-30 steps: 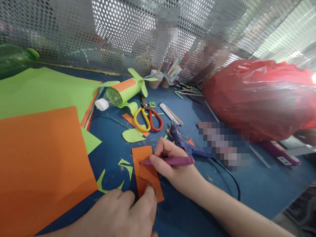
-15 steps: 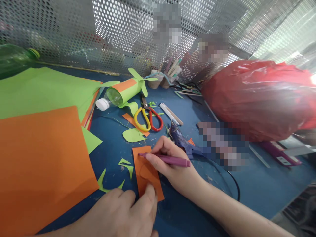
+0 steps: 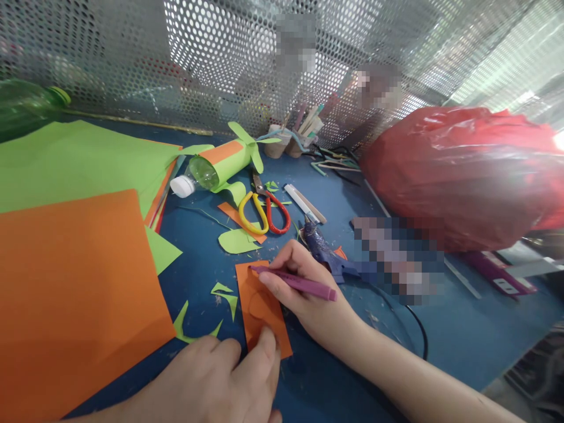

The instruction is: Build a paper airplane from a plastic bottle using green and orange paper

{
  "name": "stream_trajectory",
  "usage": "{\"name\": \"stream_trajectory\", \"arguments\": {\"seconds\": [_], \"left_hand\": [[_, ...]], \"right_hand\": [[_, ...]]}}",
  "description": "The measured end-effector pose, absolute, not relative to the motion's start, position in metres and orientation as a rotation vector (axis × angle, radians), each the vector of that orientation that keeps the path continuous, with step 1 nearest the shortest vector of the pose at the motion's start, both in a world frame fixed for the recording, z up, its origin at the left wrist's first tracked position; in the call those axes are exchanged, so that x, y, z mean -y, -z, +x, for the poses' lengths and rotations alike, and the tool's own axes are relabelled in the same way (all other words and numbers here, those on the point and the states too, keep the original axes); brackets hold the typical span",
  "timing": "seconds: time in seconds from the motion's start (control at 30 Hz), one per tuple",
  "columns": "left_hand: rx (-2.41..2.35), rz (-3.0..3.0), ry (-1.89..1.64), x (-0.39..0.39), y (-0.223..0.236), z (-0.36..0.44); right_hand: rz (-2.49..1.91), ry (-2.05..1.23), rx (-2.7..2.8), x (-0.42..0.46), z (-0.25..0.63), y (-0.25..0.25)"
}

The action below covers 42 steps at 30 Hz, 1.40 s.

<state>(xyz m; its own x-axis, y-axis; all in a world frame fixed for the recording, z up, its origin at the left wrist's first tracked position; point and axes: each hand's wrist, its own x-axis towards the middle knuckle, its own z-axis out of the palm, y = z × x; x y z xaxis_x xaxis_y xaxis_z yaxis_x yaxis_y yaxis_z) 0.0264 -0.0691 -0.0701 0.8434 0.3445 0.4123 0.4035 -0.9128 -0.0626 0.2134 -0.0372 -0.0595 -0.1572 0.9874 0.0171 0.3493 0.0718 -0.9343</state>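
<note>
My right hand (image 3: 299, 282) grips a purple marker (image 3: 308, 286), its tip at the upper part of a small orange paper piece (image 3: 252, 285). A curved line is drawn on that paper. With fingers curled, my left hand (image 3: 229, 376) presses the paper's lower end against the blue table (image 3: 348, 376). Green paper scraps (image 3: 230, 301) lie just left of the paper. Beyond it are a rounded green cutout (image 3: 233, 241) and scissors (image 3: 264, 211) with one yellow and one red handle. A dark blue glue gun (image 3: 324, 247) rests behind my right hand.
A clear bottle with a white cap (image 3: 182, 186) is wrapped in green and orange paper. Large orange (image 3: 79, 294) and green sheets (image 3: 79, 158) cover the left. At right sits a bulky red plastic bag (image 3: 462, 176). A perforated metal screen (image 3: 211, 59) stands behind.
My right hand has moved the marker tip up the orange paper, from near its middle to close to its top edge. My left hand has stayed in place.
</note>
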Motion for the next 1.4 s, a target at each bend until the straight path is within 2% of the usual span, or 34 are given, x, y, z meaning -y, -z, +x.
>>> {"name": "stream_trajectory", "arguments": {"seconds": [0.77, 1.4], "left_hand": [[0.62, -2.862, 0.623, 0.069, 0.071, 0.029], [0.612, -2.889, 0.603, 0.07, 0.071, 0.027]], "right_hand": [[-1.434, -0.875, 1.726, 0.037, 0.215, 0.047], [-1.386, -0.939, 1.687, 0.036, 0.217, 0.041]]}}
